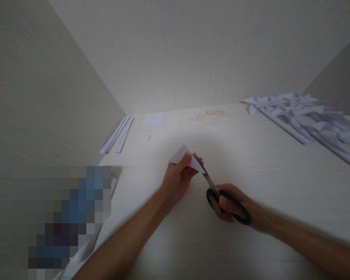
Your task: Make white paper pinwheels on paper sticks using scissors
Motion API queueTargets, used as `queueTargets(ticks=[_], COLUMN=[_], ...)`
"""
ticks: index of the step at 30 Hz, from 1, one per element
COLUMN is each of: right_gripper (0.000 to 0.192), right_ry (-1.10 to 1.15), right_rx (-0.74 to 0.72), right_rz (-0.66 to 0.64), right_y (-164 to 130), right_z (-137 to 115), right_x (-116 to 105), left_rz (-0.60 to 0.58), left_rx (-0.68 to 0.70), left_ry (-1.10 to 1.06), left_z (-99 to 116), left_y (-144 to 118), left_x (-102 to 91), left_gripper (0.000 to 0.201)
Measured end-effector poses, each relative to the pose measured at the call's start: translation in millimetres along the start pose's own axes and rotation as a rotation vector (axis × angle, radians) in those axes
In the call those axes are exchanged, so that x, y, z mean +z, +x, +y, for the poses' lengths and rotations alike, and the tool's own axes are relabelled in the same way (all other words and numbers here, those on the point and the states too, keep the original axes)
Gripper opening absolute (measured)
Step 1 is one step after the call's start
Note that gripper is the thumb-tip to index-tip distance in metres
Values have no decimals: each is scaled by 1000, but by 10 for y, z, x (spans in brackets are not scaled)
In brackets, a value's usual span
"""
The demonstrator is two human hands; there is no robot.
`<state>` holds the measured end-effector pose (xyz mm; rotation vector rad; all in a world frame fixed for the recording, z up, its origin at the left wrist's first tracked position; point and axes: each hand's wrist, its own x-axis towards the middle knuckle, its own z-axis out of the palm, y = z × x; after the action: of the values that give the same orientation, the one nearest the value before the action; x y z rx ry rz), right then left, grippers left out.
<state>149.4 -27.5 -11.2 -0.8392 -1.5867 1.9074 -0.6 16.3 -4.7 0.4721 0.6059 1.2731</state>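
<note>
Pinching small folded white paper (pixel 183 156), seemingly triangular, scissors (pixel 218 194) cutting

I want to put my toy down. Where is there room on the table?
Bare table lies between the hands and the pile of folded paper at right, and behind the hands up to the square sheet. The right side is crowded.

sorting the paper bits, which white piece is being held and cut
The small folded paper pinched in the left hand, with the scissors in the right hand at its edge. The flat square, strips and pile lie untouched.
</note>
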Motion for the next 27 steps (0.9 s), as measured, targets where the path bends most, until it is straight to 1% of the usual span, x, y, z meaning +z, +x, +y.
queueTargets(ticks=[3, 6, 16, 27], right_gripper=[52, 52, 51, 51], right_ry=[-6, -15, -30, 38], right_rx=[-29, -44, -9, -7], right_rz=[2, -3, 34, 33], right_y=[0, -1, -29, -25], right_z=[10, 24, 9, 30], right_x=[2, 1, 6, -2], left_rz=[-46, -65, -44, -17], left_rx=[3, 4, 15, 49], left_ry=[-3, 4, 34, 96], left_z=[-18, -22, 12, 28], left_y=[-12, -20, -28, 6], left_x=[2, -3, 21, -41], left_gripper=[11, 10, 13, 13])
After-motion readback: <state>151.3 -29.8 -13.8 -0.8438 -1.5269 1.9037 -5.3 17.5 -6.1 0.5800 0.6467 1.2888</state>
